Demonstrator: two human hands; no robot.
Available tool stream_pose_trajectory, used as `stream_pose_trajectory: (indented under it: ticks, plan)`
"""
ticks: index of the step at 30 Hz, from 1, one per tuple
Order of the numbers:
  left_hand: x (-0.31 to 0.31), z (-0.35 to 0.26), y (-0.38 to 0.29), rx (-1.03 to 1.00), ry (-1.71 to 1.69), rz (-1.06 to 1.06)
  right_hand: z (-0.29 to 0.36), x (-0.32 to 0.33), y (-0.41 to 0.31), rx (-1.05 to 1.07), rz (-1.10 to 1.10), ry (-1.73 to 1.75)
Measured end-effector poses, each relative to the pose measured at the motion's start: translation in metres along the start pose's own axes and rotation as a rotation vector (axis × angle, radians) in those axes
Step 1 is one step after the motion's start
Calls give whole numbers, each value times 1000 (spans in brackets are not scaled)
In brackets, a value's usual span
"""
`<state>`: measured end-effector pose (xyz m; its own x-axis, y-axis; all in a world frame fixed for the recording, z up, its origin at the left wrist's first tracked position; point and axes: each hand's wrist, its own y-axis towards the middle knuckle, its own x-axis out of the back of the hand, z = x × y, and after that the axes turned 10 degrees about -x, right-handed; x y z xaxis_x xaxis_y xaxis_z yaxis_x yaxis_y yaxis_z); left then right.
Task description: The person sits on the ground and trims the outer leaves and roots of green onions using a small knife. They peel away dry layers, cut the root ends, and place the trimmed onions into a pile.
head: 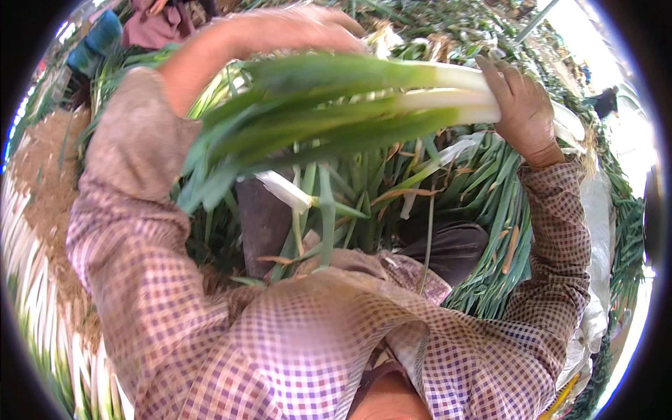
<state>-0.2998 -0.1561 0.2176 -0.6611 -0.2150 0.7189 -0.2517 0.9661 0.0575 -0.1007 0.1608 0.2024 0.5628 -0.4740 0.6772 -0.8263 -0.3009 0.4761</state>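
My right hand grips the white shanks of several long green onions, most likely welsh onions or leeks. Their green leaves stretch leftward across the view in front of me and look blurred. Above the leaves, my left hand is raised, its fingers pointing right; it is blurred, and whether it touches the leaves or holds anything cannot be told. Beneath the bunch, a loose white stalk piece lies among leaves over my lap.
Green leaves heap beside my right leg. Rows of white stalks lie at far left, near bare brown soil. White plastic sheeting is at the right. Part of another person shows at top left, near a blue object.
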Motion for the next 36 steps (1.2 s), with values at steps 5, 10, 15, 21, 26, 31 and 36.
stream_pose_trajectory:
  ticks: [5,10,15,21,26,31,36]
  plan:
    - [29,9,-28,-47,2,-492,-74,5,-19,-254,68,-230]
    - [-99,42,7,169,-453,-277,-55,5,-28,-764,688,-137]
    - [-254,20,79,167,-1126,-82,12,-63,-125,-1042,890,745]
    - [-446,36,157,321,-1590,-881,199,-95,-246,-1022,661,1726]
    - [-397,36,122,527,-1504,-865,210,-5,-190,-1143,705,1781]
    - [-302,22,96,165,-1411,-944,203,28,-140,-999,553,1826]
    - [-134,4,-9,-298,-1108,-1389,217,33,-10,-476,373,1864]
